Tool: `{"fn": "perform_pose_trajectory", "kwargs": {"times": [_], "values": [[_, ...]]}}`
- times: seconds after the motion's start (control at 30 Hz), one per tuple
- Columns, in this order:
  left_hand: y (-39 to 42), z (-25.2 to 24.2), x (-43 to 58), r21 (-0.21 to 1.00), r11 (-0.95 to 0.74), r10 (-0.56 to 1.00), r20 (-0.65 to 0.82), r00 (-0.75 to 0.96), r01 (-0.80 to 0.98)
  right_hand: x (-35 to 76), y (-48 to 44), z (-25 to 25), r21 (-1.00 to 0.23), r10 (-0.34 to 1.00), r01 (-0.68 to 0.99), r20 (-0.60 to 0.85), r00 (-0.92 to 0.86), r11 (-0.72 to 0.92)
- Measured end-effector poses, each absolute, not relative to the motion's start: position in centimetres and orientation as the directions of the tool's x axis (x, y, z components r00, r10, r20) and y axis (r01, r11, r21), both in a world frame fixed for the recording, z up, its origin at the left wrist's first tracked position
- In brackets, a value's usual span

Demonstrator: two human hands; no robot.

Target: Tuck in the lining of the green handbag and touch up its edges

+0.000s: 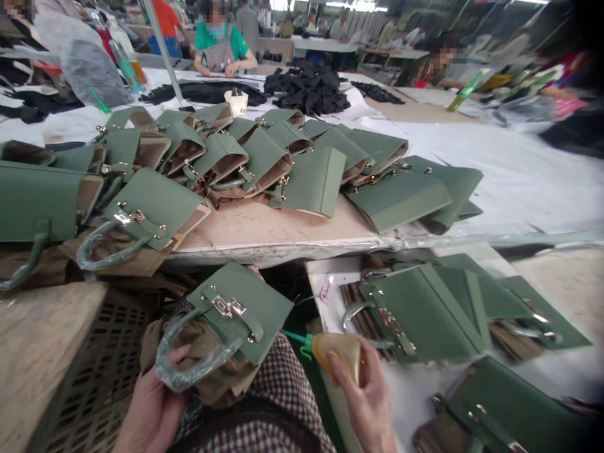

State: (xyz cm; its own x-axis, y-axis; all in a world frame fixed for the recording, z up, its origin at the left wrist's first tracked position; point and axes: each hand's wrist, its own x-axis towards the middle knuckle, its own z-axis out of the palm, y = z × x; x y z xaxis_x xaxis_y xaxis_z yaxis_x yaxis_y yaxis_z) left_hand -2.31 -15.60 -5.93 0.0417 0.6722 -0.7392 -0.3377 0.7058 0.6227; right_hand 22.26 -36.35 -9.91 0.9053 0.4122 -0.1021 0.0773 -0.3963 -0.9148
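Note:
A green handbag (271, 296) with silver clasps and a plastic-wrapped handle rests on my lap, over a checkered apron. My left hand (158, 393) grips it at the handle and the brown lining bunched below. In my right hand (363, 390) is a yellowish squeeze bottle (337, 352) with a green cap and a thin bluish nozzle. The nozzle points left at the bag's right edge; whether it touches cannot be made out. My right fingers are wrapped round the bottle.
Many similar green handbags (311, 176) lie on the long table (264, 226) ahead. More green bags (419, 314) lie on a white surface to my right. A plastic crate (89, 377) stands at left beside a board (42, 340). A co-worker (226, 47) sits across the table.

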Motion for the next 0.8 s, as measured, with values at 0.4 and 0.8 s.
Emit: {"fn": "perform_pose_trajectory", "kwargs": {"times": [0.4, 0.8], "values": [[-15.3, -5.2, -2.0, 0.616, 0.699, 0.672, -0.739, 0.040, -0.363, 23.5, -34.7, -11.1, -0.870, 0.466, 0.223, -0.009, 0.885, -0.441], [-14.9, -5.4, -2.1, 0.592, 0.714, 0.640, -0.768, 0.006, -0.374, 22.9, -34.9, -11.5, -0.898, 0.452, -0.162, -0.354, 0.819, -0.410]]}}
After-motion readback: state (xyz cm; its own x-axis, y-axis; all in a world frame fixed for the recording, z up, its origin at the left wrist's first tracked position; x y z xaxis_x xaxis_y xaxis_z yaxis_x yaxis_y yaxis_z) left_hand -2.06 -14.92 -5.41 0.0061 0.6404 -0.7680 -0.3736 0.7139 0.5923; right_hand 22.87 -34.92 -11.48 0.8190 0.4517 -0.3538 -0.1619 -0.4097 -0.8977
